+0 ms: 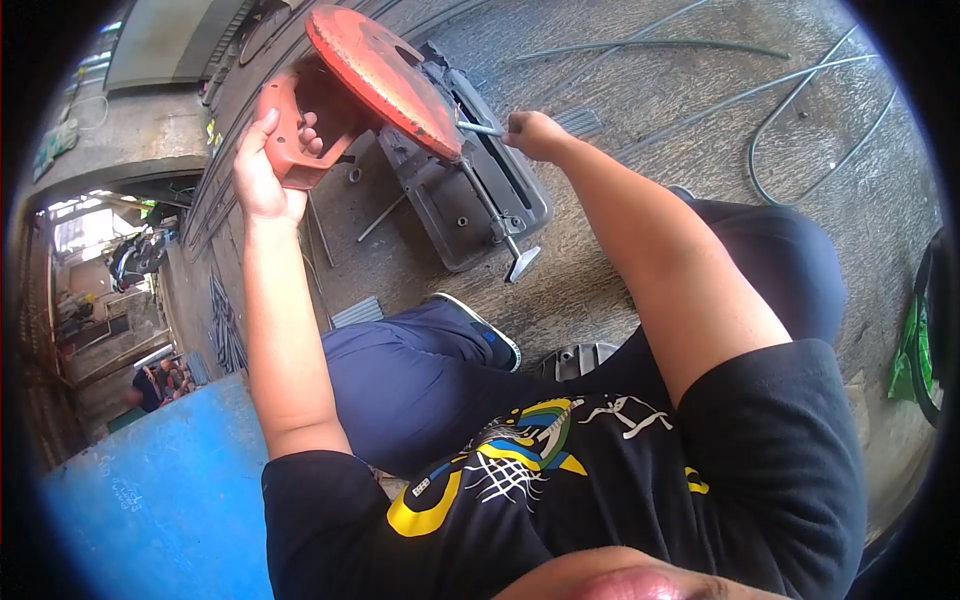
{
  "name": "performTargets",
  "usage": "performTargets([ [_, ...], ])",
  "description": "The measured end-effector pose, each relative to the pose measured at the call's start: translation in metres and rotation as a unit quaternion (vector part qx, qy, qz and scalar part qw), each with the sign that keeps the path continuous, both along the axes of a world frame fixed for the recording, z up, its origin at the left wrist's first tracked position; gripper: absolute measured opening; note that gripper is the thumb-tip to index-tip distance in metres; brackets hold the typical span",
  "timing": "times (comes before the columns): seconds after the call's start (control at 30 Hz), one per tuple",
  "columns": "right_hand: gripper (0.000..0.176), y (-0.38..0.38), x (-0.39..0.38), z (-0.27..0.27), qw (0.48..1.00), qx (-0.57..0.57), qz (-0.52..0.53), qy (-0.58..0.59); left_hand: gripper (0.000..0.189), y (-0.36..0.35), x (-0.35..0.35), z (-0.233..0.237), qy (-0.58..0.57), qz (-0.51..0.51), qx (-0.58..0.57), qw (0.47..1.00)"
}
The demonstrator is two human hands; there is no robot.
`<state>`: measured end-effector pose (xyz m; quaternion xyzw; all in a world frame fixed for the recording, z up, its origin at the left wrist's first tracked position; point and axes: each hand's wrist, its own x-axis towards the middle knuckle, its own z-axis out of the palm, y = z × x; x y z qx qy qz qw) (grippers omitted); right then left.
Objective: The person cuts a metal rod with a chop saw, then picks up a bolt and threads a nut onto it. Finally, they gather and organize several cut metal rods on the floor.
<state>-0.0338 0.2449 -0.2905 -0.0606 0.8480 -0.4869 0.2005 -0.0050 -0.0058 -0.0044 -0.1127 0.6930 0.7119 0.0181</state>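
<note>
At the upper left my left hand (265, 178) is closed round the orange D-shaped handle (292, 140) of a cut-off saw, its fingers passing through the opening. The saw's round orange guard (385, 75), scuffed along its rim, tilts above the grey metal base (430, 215) on the floor. My right hand (535, 135), closed, grips the end of a short metal rod (480, 128), whose other end reaches the guard's lower edge. A clamp screw with a T-shaped handle (522, 264) sticks out from the base towards me. The guard hides the cutting disc.
Long metal rods (660, 45) and a bent loop of rod (765, 180) lie on the rough floor at right. Short cut rods (358, 310) lie near my foot. A blue panel (160, 500) stands at left, with a person (160, 385) beyond. A green bag (910, 345) is far right.
</note>
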Motion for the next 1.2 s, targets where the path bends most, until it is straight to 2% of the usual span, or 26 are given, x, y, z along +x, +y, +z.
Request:
performTargets([
  [0.4, 0.028, -0.005, 0.001, -0.007, 0.999, 0.018, 0.013, 0.034, 0.045, 0.000, 0.000, 0.000, 0.000, 0.003, -0.009, 1.000],
  [0.6, 0.024, -0.002, 0.003, -0.010, 0.999, -0.044, 0.013, 0.028, 0.046, 0.003, 0.001, 0.001, 0.005, 0.006, -0.018, 1.000],
  [0.67, 0.021, -0.002, 0.003, -0.009, 0.992, -0.104, 0.020, -0.063, 0.046, 0.003, 0.001, 0.001, 0.002, 0.008, -0.014, 1.000],
  [0.77, 0.019, 0.001, 0.004, -0.003, 0.986, -0.108, 0.051, -0.118, 0.045, 0.001, 0.000, 0.001, -0.001, 0.009, -0.008, 1.000],
  [1.0, 0.028, 0.018, 0.018, -0.005, 0.973, -0.149, 0.069, -0.163, 0.045, 0.001, -0.001, -0.001, 0.008, -0.001, -0.020, 1.000],
  [1.07, 0.033, 0.030, 0.025, -0.005, 0.932, -0.241, -0.019, -0.269, 0.035, 0.003, -0.001, -0.002, 0.012, 0.007, 0.007, 1.000],
  [1.1, 0.035, 0.038, 0.027, -0.001, 0.927, -0.247, -0.035, -0.281, 0.034, 0.005, -0.002, -0.002, 0.023, 0.007, 0.005, 1.000],
  [1.13, 0.035, 0.042, 0.028, 0.004, 0.933, -0.234, -0.031, -0.271, 0.030, 0.007, -0.001, -0.003, 0.032, 0.018, 0.006, 0.999],
  [1.2, 0.036, 0.047, 0.027, 0.023, 0.930, -0.275, -0.095, -0.224, 0.027, 0.010, 0.000, -0.003, 0.064, 0.008, 0.002, 0.998],
])
